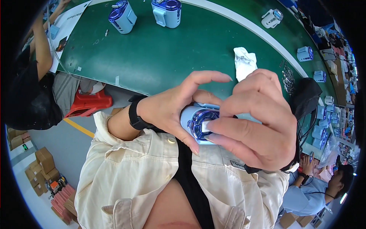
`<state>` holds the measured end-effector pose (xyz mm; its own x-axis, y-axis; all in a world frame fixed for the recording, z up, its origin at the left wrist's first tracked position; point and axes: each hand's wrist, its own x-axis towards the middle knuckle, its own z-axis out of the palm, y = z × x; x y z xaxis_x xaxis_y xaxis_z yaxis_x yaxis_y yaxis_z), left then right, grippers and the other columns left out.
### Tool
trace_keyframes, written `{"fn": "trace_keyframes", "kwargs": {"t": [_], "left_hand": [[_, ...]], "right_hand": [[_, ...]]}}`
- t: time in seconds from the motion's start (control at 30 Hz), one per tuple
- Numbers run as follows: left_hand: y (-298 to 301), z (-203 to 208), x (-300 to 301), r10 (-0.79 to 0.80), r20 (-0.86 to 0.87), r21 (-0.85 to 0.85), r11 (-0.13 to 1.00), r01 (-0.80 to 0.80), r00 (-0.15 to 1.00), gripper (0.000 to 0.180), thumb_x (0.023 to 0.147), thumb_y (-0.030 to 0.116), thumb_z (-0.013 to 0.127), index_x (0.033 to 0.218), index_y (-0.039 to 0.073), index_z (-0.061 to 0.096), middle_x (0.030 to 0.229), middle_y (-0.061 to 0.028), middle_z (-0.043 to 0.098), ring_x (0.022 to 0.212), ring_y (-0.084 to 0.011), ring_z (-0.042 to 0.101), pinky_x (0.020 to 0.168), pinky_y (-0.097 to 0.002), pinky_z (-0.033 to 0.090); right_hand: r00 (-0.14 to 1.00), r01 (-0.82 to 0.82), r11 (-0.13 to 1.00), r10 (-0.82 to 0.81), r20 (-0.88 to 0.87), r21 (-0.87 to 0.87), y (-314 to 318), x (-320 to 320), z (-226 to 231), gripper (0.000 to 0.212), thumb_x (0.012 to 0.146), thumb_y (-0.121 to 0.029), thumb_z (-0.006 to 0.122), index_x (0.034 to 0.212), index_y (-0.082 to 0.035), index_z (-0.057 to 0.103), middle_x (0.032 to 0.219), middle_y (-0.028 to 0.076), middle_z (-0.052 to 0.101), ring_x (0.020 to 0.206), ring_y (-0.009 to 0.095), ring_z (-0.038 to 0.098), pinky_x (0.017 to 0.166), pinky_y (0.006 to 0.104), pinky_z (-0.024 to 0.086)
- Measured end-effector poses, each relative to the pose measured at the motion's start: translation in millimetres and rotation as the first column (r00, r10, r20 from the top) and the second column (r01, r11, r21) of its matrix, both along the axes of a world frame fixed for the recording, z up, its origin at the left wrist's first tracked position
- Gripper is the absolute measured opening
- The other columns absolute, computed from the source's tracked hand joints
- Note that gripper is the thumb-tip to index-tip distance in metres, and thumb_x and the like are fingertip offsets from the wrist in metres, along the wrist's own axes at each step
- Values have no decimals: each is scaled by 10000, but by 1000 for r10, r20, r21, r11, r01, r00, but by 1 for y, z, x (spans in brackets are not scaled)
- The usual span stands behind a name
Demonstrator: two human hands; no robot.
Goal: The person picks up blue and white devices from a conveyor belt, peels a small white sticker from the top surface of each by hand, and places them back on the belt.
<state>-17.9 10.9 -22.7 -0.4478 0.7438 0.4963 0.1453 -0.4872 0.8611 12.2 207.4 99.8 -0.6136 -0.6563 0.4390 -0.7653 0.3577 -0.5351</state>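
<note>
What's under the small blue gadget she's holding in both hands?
Under the light-blue device shows a cream shirt with a black strap. Both hands, left and right, cover its sides and back.

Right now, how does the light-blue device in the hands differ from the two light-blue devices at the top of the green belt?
The held device is gripped by the left hand and right hand, above the lap, its blue ring facing the camera. The two belt devices rest untouched on the green belt. All share a light-blue body with a darker blue end.

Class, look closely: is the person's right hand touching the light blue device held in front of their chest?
Touching. The head view shows the right hand with fingertips pressed on the light blue device, which the left hand also grips.
</note>
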Motion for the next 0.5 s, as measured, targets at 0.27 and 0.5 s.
{"fn": "trace_keyframes", "kwargs": {"t": [0.27,0.5], "left_hand": [[-1,3,-2,30,-122,0,1000,-30,992,1183,609,264,923,1445,33,119,1225,-208,595,1090,-266,604,913,-352,470],[-4,7,-1,114,-151,-39,992,-121,982,1124,628,264,913,1419,23,151,1184,-197,607,1074,-274,612,909,-356,471]], "right_hand": [[1000,1,999,-2,23,44,0,5,1,299,566,-168,792,811,-25,699,792,59,622,698,240,539,683,392,385],[988,87,988,-69,-138,124,-3,8,0,272,582,-122,784,806,-7,679,782,71,622,697,245,551,670,380,391]]}}
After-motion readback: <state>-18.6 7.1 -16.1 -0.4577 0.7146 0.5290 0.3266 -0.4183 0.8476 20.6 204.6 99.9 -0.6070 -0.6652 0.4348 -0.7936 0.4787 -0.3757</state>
